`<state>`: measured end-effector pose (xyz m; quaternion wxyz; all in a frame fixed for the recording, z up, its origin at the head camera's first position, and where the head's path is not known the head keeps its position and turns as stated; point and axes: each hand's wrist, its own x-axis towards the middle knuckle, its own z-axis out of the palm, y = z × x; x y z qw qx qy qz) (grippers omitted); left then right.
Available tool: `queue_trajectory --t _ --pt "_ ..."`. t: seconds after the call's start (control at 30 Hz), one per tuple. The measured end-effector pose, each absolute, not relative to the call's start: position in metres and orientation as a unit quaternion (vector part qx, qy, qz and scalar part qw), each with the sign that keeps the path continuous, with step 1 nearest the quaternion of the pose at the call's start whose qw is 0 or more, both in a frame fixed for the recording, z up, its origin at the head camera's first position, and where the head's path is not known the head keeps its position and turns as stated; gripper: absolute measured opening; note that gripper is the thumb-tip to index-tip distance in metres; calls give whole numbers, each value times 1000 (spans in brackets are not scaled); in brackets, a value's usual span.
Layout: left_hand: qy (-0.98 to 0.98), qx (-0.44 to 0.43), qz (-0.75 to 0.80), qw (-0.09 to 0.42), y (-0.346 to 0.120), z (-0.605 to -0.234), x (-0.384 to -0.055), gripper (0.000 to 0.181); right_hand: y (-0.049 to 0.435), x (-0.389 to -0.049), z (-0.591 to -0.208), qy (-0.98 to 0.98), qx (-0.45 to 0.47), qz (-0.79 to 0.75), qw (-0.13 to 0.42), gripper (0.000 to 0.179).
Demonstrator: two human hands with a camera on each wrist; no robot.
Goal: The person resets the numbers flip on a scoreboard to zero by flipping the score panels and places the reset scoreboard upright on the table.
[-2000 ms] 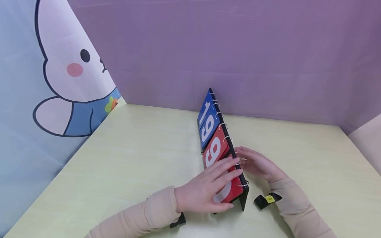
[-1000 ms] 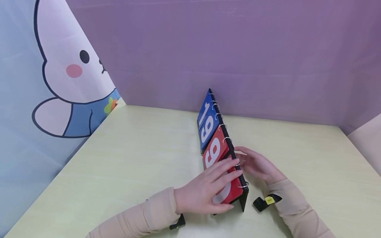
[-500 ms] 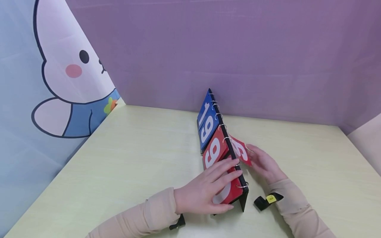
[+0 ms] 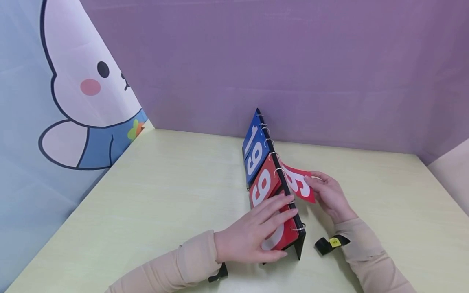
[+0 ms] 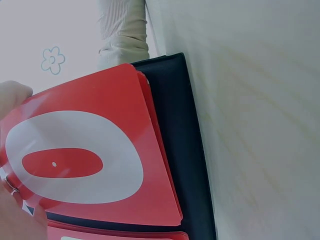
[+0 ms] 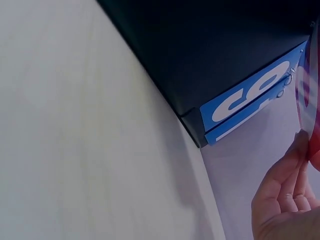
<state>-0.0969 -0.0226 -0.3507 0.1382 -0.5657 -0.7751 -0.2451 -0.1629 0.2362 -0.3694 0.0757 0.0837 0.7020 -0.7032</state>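
Note:
A black flip scoreboard (image 4: 287, 186) stands like a tent, its number cards hung on metal rings. My left hand (image 4: 253, 236) rests with extended fingers across the near red card, fingertips at the top ridge and thumb by its near edge. That card (image 5: 80, 150) reads 0 in the left wrist view. Behind the ridge, my right hand (image 4: 331, 201) pinches the free edge of a red number card (image 4: 298, 184), swung out from the back. In the right wrist view, this card (image 6: 314, 115) is cut off at the right edge. A red 9 card (image 4: 263, 185) faces left.
Blue cards (image 4: 253, 158) hang on the far half of the scoreboard. The pale tabletop (image 4: 176, 183) meets a purple curtain (image 4: 293, 69) at the back and a rabbit-printed cloth (image 4: 80, 106) at the left. Black straps (image 4: 331, 244) are at the wrists.
My right hand was behind the board with no card showing; a red card then appeared in its fingers and has swung farther out to the right. My left hand stays put.

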Motion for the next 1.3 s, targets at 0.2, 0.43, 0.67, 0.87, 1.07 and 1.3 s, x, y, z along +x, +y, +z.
queue_trajectory --t 0.2,0.43,0.67,0.87,1.07,1.3 --pt "-776 -565 -246 135 -23 -350 -97 84 235 -163 -367 677 79 -728 72 25" --pt "-779 -563 -243 127 -24 -348 -97 84 241 -165 -363 689 62 -716 91 22" --pt "-780 -562 -251 114 -24 -348 -96 85 258 -162 -346 664 29 -739 111 20" --pt "-780 -562 -254 106 -23 -349 -96 84 261 -157 -331 635 14 -768 81 58" --pt "-783 -557 -259 97 -23 -349 -95 83 246 -148 -315 539 -39 -841 -4 58" --pt "-778 -561 -261 112 -22 -349 -95 83 222 -137 -295 533 -147 -827 -103 52"
